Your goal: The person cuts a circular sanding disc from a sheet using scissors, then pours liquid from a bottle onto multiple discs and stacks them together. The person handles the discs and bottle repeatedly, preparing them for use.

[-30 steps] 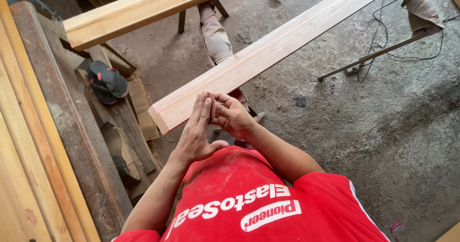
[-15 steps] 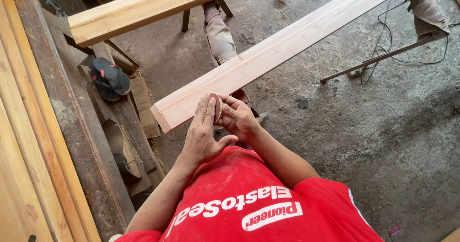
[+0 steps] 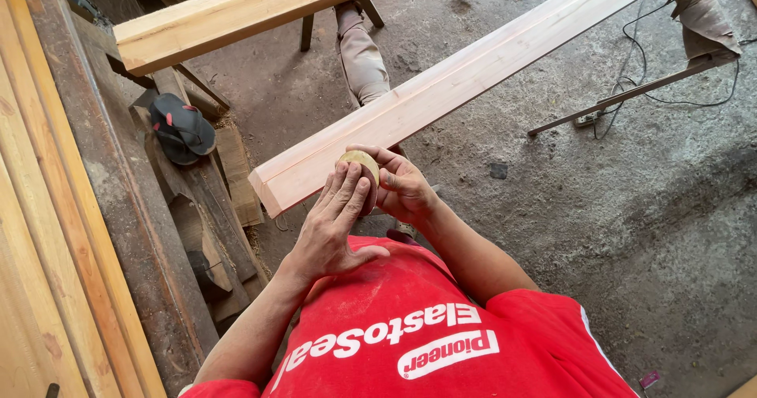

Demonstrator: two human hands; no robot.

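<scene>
1. The left hand (image 3: pixel 335 228) lies flat, fingers straight, against a small round tan disc (image 3: pixel 361 164).
2. The right hand (image 3: pixel 402 187) curls its fingers around the disc's far side, holding it; the disc is possibly sandpaper or wood.
3. Both hands hover just at the near end of a long pale plank (image 3: pixel 465 83).
4. A dark sandal (image 3: pixel 181 128) lies on stacked timber to the left.

Rough grey concrete floor (image 3: pixel 631 232), dusty, stained, daylit. Stacked timber planks (image 3: pixel 47 232) along 9 o'clock edge, weathered dark board beside them. Black flip-flop (image 3: pixel 183 128) on wood scraps at 10 o'clock. Pale beam (image 3: pixel 236 12) across 11–12 o'clock on a trestle leg. Black cable (image 3: pixel 670 59) and metal bar (image 3: pixel 623 98) on floor at 2 o'clock.
</scene>
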